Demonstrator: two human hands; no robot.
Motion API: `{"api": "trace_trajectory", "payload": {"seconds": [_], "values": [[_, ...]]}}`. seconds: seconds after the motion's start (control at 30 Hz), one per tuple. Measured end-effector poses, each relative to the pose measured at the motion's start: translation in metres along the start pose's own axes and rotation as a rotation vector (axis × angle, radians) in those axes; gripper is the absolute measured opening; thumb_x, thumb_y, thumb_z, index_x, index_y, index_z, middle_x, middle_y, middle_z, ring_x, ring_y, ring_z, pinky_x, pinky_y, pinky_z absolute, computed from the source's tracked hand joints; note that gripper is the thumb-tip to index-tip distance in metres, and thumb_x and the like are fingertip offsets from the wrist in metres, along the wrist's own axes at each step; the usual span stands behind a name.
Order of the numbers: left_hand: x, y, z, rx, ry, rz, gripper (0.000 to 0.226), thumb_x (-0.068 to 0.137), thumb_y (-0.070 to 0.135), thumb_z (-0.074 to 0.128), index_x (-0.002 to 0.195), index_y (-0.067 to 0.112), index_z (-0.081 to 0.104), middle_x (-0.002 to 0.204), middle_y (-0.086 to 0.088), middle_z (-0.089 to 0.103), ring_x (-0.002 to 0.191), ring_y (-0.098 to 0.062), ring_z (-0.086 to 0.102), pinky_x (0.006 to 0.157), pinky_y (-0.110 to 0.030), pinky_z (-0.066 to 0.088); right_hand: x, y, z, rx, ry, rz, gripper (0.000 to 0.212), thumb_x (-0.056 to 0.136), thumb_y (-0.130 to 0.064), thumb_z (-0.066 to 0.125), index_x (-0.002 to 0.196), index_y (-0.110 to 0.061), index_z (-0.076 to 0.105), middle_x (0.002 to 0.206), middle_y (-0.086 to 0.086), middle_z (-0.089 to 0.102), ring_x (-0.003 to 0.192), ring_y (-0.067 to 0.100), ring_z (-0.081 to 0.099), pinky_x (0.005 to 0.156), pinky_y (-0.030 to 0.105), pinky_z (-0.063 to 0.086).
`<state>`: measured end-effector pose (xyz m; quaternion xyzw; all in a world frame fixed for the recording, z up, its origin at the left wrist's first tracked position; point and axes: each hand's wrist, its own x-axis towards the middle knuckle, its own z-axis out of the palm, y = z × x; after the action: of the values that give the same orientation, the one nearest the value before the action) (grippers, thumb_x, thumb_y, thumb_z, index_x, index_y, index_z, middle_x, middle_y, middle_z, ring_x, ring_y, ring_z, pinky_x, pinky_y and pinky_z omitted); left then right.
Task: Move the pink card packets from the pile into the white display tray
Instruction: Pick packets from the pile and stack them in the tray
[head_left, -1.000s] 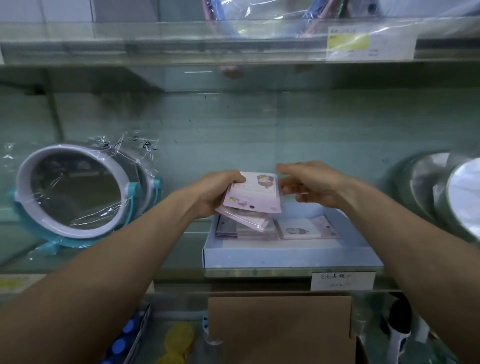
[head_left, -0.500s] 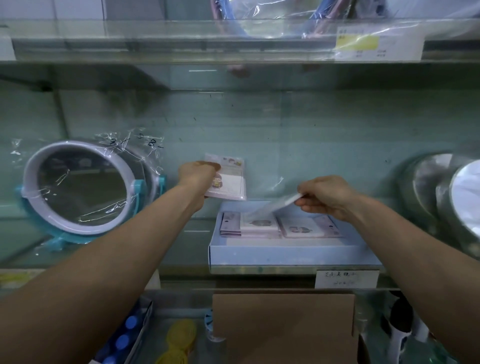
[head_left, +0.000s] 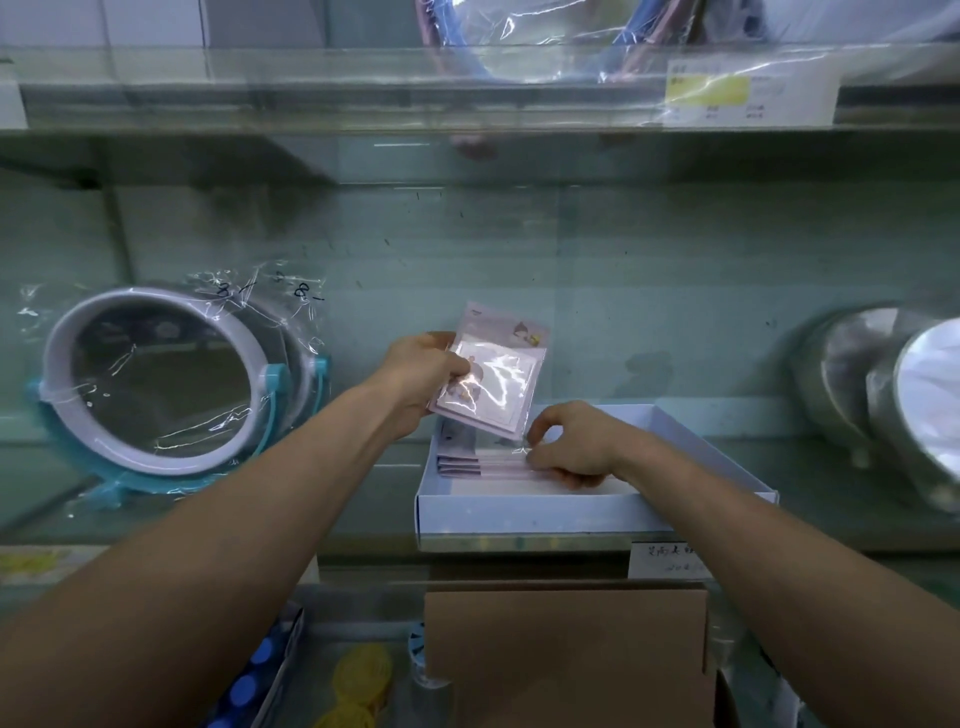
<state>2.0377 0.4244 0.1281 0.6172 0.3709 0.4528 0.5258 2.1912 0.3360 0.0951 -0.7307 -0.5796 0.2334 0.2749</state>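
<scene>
My left hand (head_left: 415, 376) grips a small stack of pink card packets (head_left: 493, 379) in clear wrap, held upright above the back left corner of the white display tray (head_left: 530, 512). The tray sits on the glass shelf in the middle of the view. My right hand (head_left: 571, 447) is down inside the tray, its fingertips pinching the edge of a pink packet on the packets lying in the tray (head_left: 462, 460). Part of those packets is hidden under my right hand.
A round mirror with a teal stand (head_left: 156, 384), wrapped in plastic, stands to the left of the tray. Shiny round metal items (head_left: 893, 400) stand at the right. A brown cardboard box (head_left: 566, 649) sits below the shelf edge. Another glass shelf (head_left: 363, 88) runs overhead.
My right hand has moved down and left into the tray with its packet, onto the left stack. My left hand has kept its stack raised and tilted it more upright.
</scene>
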Motion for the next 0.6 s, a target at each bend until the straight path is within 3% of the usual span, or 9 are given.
{"api": "trace_trajectory", "payload": {"seconds": [0.13,0.23,0.33,0.43,0.53,0.6], "values": [[-0.001,-0.001,0.0,-0.052,-0.028,-0.037,0.028,0.084,-0.014,0.051,0.106,0.0,0.062,0.092,-0.017,0.067,0.069,-0.026,0.064,0.056,-0.029,0.055,-0.002,0.001,-0.01,-0.04,0.039,-0.031,0.026,0.097,-0.02,0.046,0.116,-0.011,0.061,0.062,0.005,0.057,0.046,0.014,0.05,0.042,0.017,0.039],[-0.003,-0.001,0.002,-0.085,-0.055,-0.052,0.024,0.085,-0.013,0.049,0.094,0.005,0.06,0.091,-0.016,0.067,0.07,-0.026,0.064,0.051,-0.026,0.055,-0.003,0.005,-0.021,0.33,0.112,0.01,0.027,0.099,-0.017,0.043,0.117,-0.005,0.059,0.07,0.01,0.065,0.052,0.015,0.059,0.045,0.017,0.046],[-0.005,-0.002,0.008,-0.113,-0.108,-0.047,0.026,0.086,-0.014,0.047,0.098,0.006,0.06,0.089,-0.015,0.066,0.067,-0.023,0.063,0.052,-0.025,0.054,-0.008,0.003,-0.026,0.576,0.008,0.0,0.031,0.097,-0.032,0.049,0.112,-0.007,0.061,0.088,0.011,0.071,0.071,0.018,0.069,0.057,0.026,0.055],[-0.007,-0.005,0.016,-0.103,-0.174,-0.046,0.031,0.085,-0.014,0.046,0.103,0.004,0.062,0.087,-0.015,0.065,0.066,-0.022,0.062,0.057,-0.026,0.053,-0.012,0.0,-0.024,0.48,-0.054,-0.064,0.024,0.098,-0.026,0.051,0.116,-0.012,0.058,0.105,0.01,0.069,0.082,0.018,0.067,0.068,0.032,0.059],[-0.007,-0.006,0.02,-0.059,-0.13,-0.072,0.022,0.086,-0.008,0.049,0.075,0.01,0.059,0.071,-0.009,0.059,0.063,-0.019,0.054,0.062,-0.026,0.045,-0.014,0.004,-0.028,0.362,-0.042,-0.096,0.019,0.097,-0.015,0.05,0.115,-0.015,0.058,0.107,0.009,0.067,0.081,0.016,0.063,0.062,0.027,0.059],[-0.006,-0.006,0.02,-0.048,-0.102,-0.076,0.021,0.086,0.0,0.056,0.07,0.013,0.056,0.068,-0.005,0.056,0.062,-0.017,0.051,0.063,-0.027,0.042,-0.016,0.008,-0.034,0.298,-0.067,-0.1,0.017,0.097,-0.016,0.051,0.11,-0.017,0.06,0.099,0.005,0.066,0.077,0.013,0.06,0.062,0.026,0.058]]}}
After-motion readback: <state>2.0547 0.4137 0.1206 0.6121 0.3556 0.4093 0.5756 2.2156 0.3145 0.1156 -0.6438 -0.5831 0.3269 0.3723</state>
